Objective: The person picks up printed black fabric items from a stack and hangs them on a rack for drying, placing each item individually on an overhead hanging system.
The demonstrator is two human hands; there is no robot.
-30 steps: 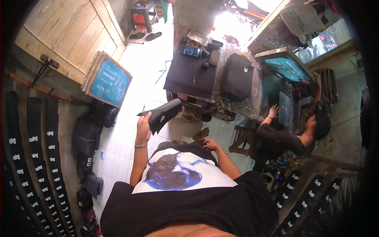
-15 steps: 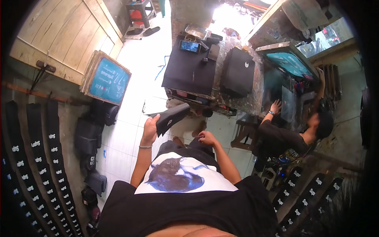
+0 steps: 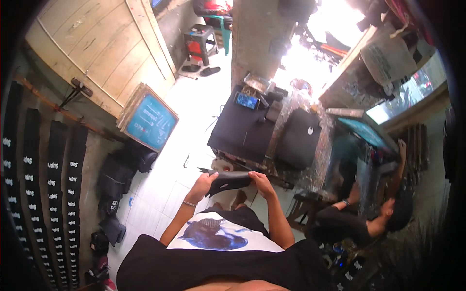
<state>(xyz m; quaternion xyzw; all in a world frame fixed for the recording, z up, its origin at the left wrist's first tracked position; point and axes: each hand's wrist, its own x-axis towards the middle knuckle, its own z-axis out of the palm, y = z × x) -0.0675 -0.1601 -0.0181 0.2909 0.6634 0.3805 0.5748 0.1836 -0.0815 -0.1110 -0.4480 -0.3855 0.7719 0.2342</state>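
Observation:
Between my two hands, in front of my waist, a folded black sheet with a small pale mark is stretched sideways. My left hand pinches its left end, thumb on top, where loose edges fan out. The right end is gripped by my right hand. Whether it is one sheet or several layers I cannot tell. Beyond it, a worktable carries a flat black sheet and, to its right, another black piece with a small white mark.
A phone stands at the table's far side. A co-worker works at a blue-green printing screen on the right. Stacked framed screens lean at left, near hanging black strips with white lettering. A stool and slippers are farther off.
My right hand, holding nothing visible before near my waist, has risen and taken the sheet's right end. The sheet has turned level. The view has shifted, and the co-worker's arm has moved.

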